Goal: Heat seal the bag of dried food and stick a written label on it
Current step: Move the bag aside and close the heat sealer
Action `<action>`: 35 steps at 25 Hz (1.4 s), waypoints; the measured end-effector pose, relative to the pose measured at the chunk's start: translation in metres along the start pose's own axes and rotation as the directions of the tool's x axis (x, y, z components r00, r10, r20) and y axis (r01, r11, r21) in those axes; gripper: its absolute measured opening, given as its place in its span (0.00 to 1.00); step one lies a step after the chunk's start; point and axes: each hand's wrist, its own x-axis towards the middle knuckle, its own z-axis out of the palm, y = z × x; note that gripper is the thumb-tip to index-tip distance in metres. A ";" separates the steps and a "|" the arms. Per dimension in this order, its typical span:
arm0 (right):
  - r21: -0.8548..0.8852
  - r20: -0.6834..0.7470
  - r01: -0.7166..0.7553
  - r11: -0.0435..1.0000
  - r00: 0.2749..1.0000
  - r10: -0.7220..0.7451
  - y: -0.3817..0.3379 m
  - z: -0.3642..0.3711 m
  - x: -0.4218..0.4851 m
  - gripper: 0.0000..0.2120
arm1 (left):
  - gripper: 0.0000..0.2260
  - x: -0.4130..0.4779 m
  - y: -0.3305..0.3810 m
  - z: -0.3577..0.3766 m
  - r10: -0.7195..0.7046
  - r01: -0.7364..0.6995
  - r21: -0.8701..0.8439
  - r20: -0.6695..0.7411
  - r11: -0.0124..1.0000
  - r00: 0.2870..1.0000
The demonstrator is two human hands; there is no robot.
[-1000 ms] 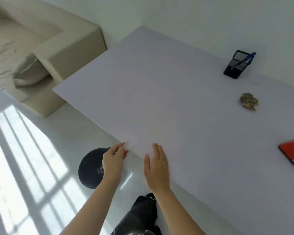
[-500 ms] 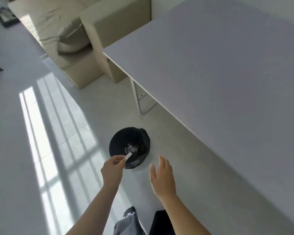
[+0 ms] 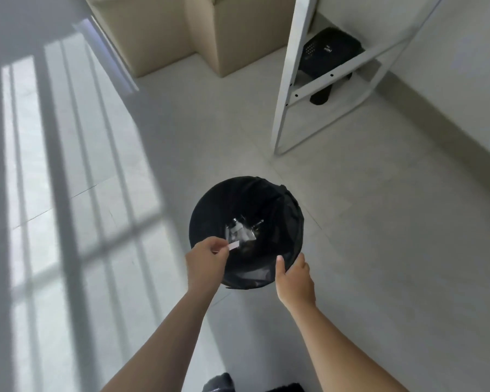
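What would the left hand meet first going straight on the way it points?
Probably the scraps in the black bin; the left hand pinches a paper strip over its mouth, depth unclear.

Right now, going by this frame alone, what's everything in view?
bin: one, black, black liner, on the floor at centre
strip: one, white, over the bin's near side, pinched in the left hand
scraps: a few, clear and white, at the bottom of the bin
frame: one, white, upper right, standing on the floor
device: one, black, behind the frame, top right
sofa: one, beige, top centre
floor: pale grey tiles, sunlit bars at left
left hand: one, pinches the strip
right hand: one, grips the bin's near rim
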 end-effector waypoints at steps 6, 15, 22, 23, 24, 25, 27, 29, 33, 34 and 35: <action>0.196 -0.279 0.013 0.980 0.959 0.044 0.014 0.056 0.034 0.10 | 0.06 0.054 -0.039 0.057 0.021 -0.025 0.091 0.042 0.996 0.999; 0.158 -0.231 0.028 0.987 0.973 0.009 0.011 0.029 0.016 0.19 | 0.10 0.040 -0.017 0.042 -0.027 0.019 0.151 0.053 0.988 0.998; 0.097 -0.238 0.188 0.977 0.958 -0.160 -0.078 -0.106 -0.110 0.20 | 0.12 -0.059 0.086 -0.090 0.071 -0.076 0.132 0.042 0.988 0.997; 0.107 -0.242 0.220 0.970 0.952 -0.189 -0.096 -0.136 -0.134 0.20 | 0.12 -0.080 0.111 -0.112 0.098 -0.103 0.119 0.053 0.987 0.994; 0.134 -0.250 0.250 0.959 0.945 -0.212 -0.113 -0.167 -0.161 0.19 | 0.12 -0.103 0.137 -0.133 0.135 -0.142 0.101 0.073 0.985 0.988; 0.172 -0.274 0.281 0.944 0.934 -0.228 -0.128 -0.199 -0.189 0.18 | 0.12 -0.128 0.165 -0.152 0.184 -0.192 0.084 0.098 0.978 0.978; 0.233 -0.360 0.318 0.919 0.906 -0.222 -0.145 -0.264 -0.238 0.16 | 0.12 -0.176 0.219 -0.183 0.298 -0.307 0.051 0.130 0.950 0.946; 0.255 -0.452 0.335 0.907 0.871 -0.194 -0.149 -0.329 -0.273 0.15 | 0.13 -0.216 0.273 -0.195 0.422 -0.427 0.011 0.136 0.904 0.897; 0.261 -0.658 0.315 0.912 0.749 -0.070 -0.113 -0.441 -0.308 0.16 | 0.14 -0.290 0.377 -0.174 0.659 -0.672 -0.061 0.280 0.738 0.698; 0.274 -0.704 0.303 0.913 0.710 -0.024 -0.099 -0.467 -0.313 0.17 | 0.15 -0.309 0.402 -0.161 0.708 -0.726 -0.081 0.316 0.683 0.631; 0.289 -0.743 0.289 0.913 0.668 0.023 -0.083 -0.490 -0.318 0.17 | 0.15 -0.327 0.424 -0.147 0.745 -0.766 -0.102 0.344 0.634 0.571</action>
